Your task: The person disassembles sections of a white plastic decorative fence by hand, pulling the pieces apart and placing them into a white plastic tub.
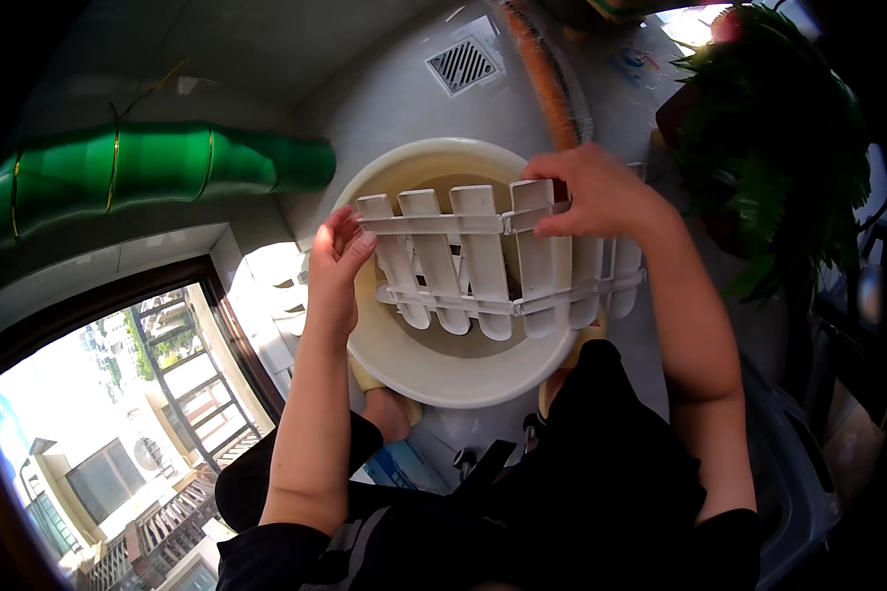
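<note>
A white plastic picket fence panel [482, 261] is held tilted over a large cream basin [443, 382], which stands on the floor between my feet. My left hand [337, 266] grips the panel's left end, thumb on the near side of the upper rail. With thumb and fingers my right hand [606, 197] holds the upper edge, right of the middle. The panel's right part extends past the basin's rim, partly hidden under my right wrist. Murky liquid seems to be in the basin, mostly covered by the panel.
A floor drain [462, 66] lies beyond the basin. A long orange-brown object [542, 79] stands behind it. A green wrapped tube [158, 169] is at the left, above a window [128, 394]. A leafy plant [774, 148] stands right, a grey plastic tub [793, 483] lower right.
</note>
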Demonstrator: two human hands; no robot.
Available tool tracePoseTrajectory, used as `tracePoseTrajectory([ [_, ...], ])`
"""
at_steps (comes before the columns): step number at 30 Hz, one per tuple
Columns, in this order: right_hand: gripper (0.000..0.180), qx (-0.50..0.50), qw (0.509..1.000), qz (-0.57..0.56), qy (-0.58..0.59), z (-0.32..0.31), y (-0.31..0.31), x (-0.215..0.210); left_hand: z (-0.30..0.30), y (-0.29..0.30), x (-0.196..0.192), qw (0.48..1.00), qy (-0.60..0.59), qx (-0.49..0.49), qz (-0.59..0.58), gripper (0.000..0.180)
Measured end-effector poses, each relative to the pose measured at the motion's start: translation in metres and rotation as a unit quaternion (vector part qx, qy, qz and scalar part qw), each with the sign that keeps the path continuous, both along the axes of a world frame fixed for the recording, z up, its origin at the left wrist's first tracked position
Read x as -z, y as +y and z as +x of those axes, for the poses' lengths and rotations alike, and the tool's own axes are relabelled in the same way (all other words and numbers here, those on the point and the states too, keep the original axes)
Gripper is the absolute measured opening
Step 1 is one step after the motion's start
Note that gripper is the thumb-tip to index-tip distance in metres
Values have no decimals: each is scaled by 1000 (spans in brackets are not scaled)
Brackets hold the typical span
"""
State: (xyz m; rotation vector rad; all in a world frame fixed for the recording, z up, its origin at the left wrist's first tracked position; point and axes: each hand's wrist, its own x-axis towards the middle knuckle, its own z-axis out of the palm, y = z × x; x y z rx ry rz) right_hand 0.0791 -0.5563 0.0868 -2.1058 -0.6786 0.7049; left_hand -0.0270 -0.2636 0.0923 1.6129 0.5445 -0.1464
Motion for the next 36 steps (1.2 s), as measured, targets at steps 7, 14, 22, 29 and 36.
tracePoseTrajectory([
  [7,38,-41,997,41,-52,-10,12,-12,47,-57,-36,809,-238,390,368,80],
  [14,36,-61,991,108,-58,-11,5,-14,67,-59,-34,773,-167,536,296,49],
  [22,42,-50,986,-84,-137,-13,12,-29,49,-82,-39,738,-80,454,493,33],
  [29,24,-70,987,-130,-56,-16,27,-24,45,-94,-38,731,-63,442,516,32],
  [36,23,-27,963,-214,-161,-39,46,9,45,-104,-18,722,56,425,543,31],
])
